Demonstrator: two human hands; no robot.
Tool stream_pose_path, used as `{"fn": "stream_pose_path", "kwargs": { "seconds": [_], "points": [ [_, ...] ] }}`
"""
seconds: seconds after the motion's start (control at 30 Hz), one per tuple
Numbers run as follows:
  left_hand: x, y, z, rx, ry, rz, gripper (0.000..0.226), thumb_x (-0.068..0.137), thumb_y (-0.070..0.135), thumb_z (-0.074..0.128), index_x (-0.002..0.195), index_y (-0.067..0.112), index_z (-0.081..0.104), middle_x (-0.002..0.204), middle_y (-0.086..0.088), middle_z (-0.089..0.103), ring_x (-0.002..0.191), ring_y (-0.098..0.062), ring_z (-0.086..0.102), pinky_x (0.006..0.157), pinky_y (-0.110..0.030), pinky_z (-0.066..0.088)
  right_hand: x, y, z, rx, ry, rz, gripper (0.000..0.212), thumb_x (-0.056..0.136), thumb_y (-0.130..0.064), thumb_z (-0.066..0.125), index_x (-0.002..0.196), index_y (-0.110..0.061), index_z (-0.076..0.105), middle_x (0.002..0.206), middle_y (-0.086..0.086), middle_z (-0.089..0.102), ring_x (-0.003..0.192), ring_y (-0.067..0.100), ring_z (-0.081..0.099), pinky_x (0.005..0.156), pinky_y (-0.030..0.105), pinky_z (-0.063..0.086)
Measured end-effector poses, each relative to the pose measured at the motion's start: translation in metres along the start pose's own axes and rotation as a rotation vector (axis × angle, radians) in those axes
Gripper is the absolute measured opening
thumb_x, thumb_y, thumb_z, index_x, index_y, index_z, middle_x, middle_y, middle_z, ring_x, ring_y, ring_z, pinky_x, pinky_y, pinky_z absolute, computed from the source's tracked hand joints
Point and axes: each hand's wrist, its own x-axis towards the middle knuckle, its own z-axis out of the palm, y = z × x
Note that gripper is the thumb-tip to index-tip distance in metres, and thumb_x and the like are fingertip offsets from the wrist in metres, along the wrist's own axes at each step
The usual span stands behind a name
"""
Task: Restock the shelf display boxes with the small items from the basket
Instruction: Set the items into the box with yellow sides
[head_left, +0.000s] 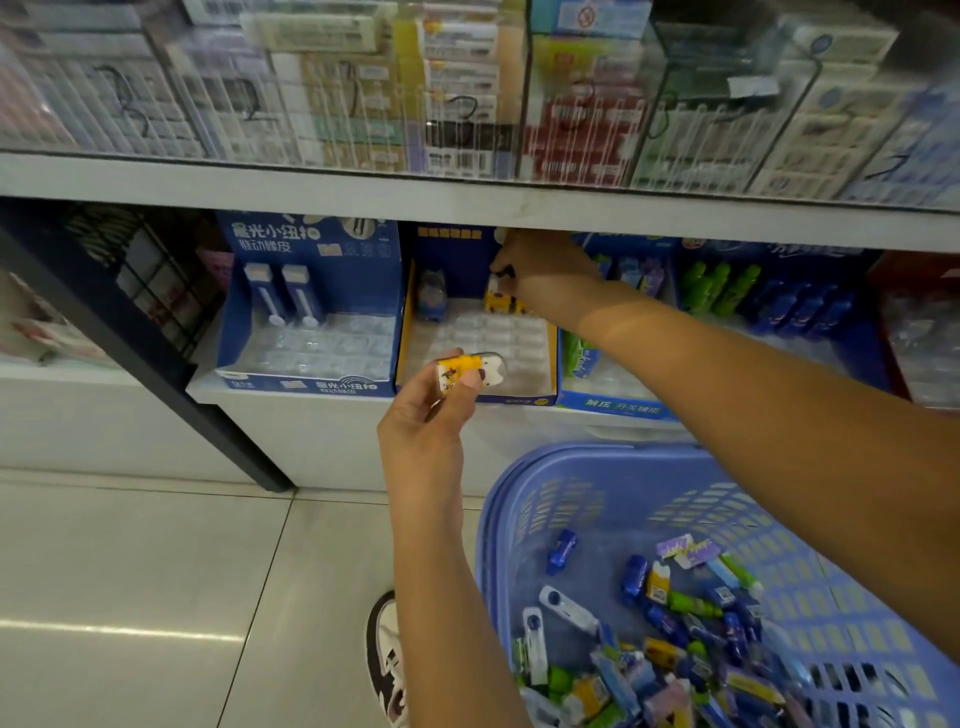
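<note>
A shop aisle is showing here: a white lower shelf (311, 415) is carrying a row of cardboard display boxes, and a pale tiled floor (130, 571) is running beneath it.

The middle display box (519, 399) is being refilled. Its clear tray is looking mostly unfilled, with a blue item (431, 296) standing at the rear left. At the rear right, the right hand (540, 270) is reaching in under the upper shelf, its fingers curling down and pinching the top of an upright yellow item (501, 299), apparently seating it in a back slot. How deep it is sitting is hard to tell.

In front of the box, the left hand (426, 431) is holding a second yellow-and-white item (467, 370), thumb and fingers closing round it, just above the box's front edge.

The step looks like placing matching pieces one by one. The next move is probably calling for the right hand letting go once the piece stands firm, then the waiting piece being passed into a neighbouring slot, oriented the same way.

The blue basket (571, 499) is sitting on the floor at lower right, with many mixed small items (675, 649) lying in it, so plenty of restocking is remaining.
</note>
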Motion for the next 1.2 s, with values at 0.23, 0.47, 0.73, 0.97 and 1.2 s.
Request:
{"fn": "stream_pose_path", "kwargs": {
  "seconds": [0.23,0.47,0.73,0.97,1.2],
  "points": [
    [0.001,0.002,0.013,-0.163,0.096,-0.008,0.025,0.083,0.012,0.071,0.107,0.012,0.067,0.097,-0.003,0.074,0.095,-0.017,0.07,0.083,-0.024,0.054,-0.057,-0.005,-0.015,0.86,-0.283,0.063,0.019,0.089,-0.029,0.063,0.106,-0.022,0.066,0.091,-0.004,0.071,0.085,0.013,0.068,0.068,0.016,0.053],
    [0.004,0.005,0.046,-0.123,0.042,0.07,0.019,0.084,0.01,0.069,0.103,0.01,0.064,0.095,-0.009,0.071,0.09,-0.02,0.068,0.083,-0.03,0.055,-0.072,0.012,-0.021,1.097,-0.142,0.009,0.014,0.082,-0.01,0.071,0.092,-0.019,0.069,0.089,-0.001,0.071,0.08,0.006,0.069,0.071,0.015,0.054],
    [0.009,-0.006,0.052,0.832,-0.12,0.255,0.042,0.095,0.026,0.055,0.135,0.016,0.049,0.135,-0.002,0.055,0.121,-0.018,0.053,0.098,-0.022,0.04,-0.043,0.033,-0.005,0.417,0.19,0.099,0.018,0.086,-0.019,0.066,0.102,-0.014,0.062,0.095,0.001,0.064,0.086,0.013,0.059,0.078,0.024,0.047],
    [0.008,-0.019,0.052,1.103,-0.346,0.26,0.031,0.093,0.025,0.058,0.119,0.009,0.062,0.128,-0.001,0.055,0.121,-0.019,0.045,0.094,-0.02,0.035,-0.029,0.036,0.008,0.221,0.142,0.008,0.015,0.085,-0.011,0.064,0.1,-0.007,0.066,0.106,0.008,0.067,0.097,0.022,0.061,0.079,0.027,0.046],
    [0.012,-0.023,0.048,1.112,-0.373,0.266,0.037,0.093,0.026,0.058,0.125,0.008,0.059,0.139,-0.002,0.047,0.132,-0.015,0.037,0.104,-0.018,0.029,-0.02,0.037,0.002,0.133,0.024,0.031,0.021,0.085,-0.011,0.064,0.105,-0.004,0.065,0.114,0.01,0.065,0.105,0.023,0.059,0.087,0.026,0.044]
  ]
}}
